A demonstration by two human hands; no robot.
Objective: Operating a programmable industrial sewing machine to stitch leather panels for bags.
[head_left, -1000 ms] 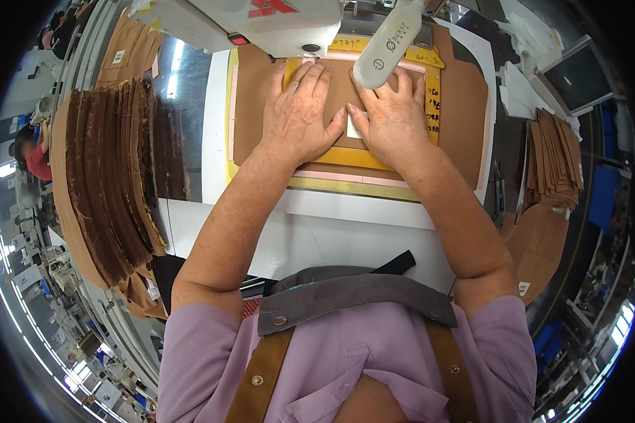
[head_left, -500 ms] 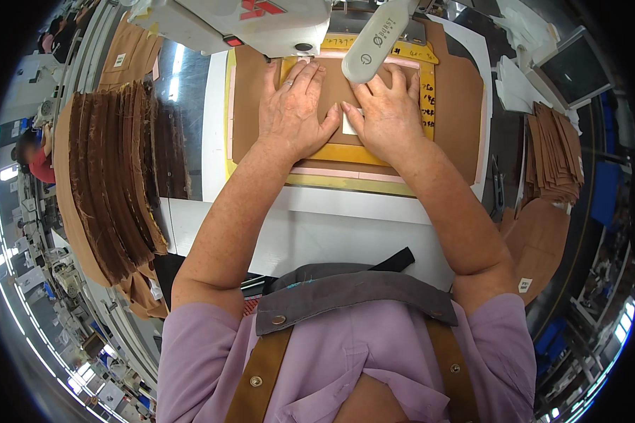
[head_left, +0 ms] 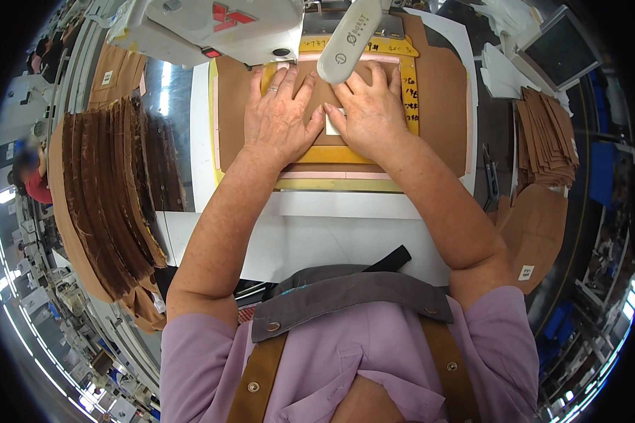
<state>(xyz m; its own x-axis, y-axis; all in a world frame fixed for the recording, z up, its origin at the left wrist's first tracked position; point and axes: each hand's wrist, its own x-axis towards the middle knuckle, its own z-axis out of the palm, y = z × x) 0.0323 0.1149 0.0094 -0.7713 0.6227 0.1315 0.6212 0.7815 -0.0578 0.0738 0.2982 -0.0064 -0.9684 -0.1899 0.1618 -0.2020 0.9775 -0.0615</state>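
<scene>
My left hand [head_left: 282,120] lies palm down with fingers spread, over the left side of a yellow template frame [head_left: 331,154] and the brown fabric inside it. My right hand [head_left: 374,116] presses flat in the same way, its fingers toward the frame's right side. Both thumbs point inward and nearly meet beside a small white rectangle [head_left: 333,127] on the fabric. A larger brown fabric piece [head_left: 441,92] spreads out around the frame, above a white board [head_left: 310,204] with pink and yellow strips. Neither hand grips anything.
A sewing machine head [head_left: 190,35] and a white rounded device [head_left: 347,46] overhang the far side. Stacked brown fabric pieces [head_left: 106,197] stand at left, with another pile [head_left: 546,141] at right. A dark-handled tool [head_left: 490,173] and a monitor [head_left: 560,53] are also at right.
The whole view has shifted a little, so the things appear farther left. My hands stay flat in the same place on the frame, the left fingers slightly more spread.
</scene>
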